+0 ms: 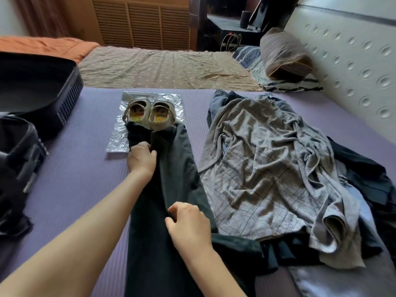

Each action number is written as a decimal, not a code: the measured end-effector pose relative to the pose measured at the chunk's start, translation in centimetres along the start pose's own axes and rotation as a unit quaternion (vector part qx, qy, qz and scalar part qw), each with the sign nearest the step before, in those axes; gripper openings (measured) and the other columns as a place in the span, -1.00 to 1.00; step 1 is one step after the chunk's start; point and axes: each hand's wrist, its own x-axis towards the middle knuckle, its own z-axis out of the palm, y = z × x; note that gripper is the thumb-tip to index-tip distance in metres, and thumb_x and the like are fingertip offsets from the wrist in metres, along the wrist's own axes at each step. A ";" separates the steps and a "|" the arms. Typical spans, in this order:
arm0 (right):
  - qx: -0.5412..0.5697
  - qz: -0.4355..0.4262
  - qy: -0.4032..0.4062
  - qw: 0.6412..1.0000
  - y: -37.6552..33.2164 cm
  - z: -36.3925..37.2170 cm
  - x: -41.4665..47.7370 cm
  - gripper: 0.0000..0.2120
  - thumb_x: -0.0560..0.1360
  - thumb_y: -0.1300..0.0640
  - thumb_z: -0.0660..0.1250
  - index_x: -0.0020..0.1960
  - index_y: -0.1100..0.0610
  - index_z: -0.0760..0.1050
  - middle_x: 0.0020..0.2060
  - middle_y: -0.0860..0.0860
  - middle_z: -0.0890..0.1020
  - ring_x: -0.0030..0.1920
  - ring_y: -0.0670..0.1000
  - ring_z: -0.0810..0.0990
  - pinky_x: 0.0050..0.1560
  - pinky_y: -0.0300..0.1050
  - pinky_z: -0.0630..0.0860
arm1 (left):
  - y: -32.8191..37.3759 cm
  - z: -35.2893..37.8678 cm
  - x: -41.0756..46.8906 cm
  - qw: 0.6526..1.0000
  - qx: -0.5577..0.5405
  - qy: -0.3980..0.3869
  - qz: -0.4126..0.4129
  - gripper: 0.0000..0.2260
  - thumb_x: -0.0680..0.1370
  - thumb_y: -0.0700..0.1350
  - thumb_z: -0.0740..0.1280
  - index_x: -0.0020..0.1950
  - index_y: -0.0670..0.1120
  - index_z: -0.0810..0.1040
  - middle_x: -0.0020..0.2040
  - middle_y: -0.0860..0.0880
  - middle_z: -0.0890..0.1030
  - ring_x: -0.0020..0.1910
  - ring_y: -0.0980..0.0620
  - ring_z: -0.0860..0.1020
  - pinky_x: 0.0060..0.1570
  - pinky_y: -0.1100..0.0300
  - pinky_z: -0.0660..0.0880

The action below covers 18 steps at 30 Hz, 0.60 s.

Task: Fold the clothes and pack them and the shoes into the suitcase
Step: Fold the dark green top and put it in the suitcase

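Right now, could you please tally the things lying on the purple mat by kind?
Shoes: 2
Plastic bag: 1
Suitcase: 1
Long dark garment: 1
Grey checked garment: 1
Other clothes beneath it: cannot count
Total counted: 6

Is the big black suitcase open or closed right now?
Open. The suitcase lies on the purple mat with its two halves spread apart, and the dark inside of the far half shows.

Soft, fairly dim light with faint shadows; glare on the plastic sheet (119, 138); wide-angle bending at the edges, slight blur.
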 end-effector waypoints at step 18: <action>-0.065 -0.096 -0.004 0.993 9.9 -6.1 -6.8 -0.76 0.46 -0.17 0.35 0.04 -0.07 0.49 -0.07 -0.21 0.44 0.06 -0.17 0.38 0.12 -0.27 0.32 | -4.3 -1.9 -15.3 0.906 -0.034 -0.190 0.377 -0.53 0.45 0.31 0.03 0.01 0.13 0.64 -0.01 0.23 0.60 0.20 0.35 0.37 0.45 0.21 -0.03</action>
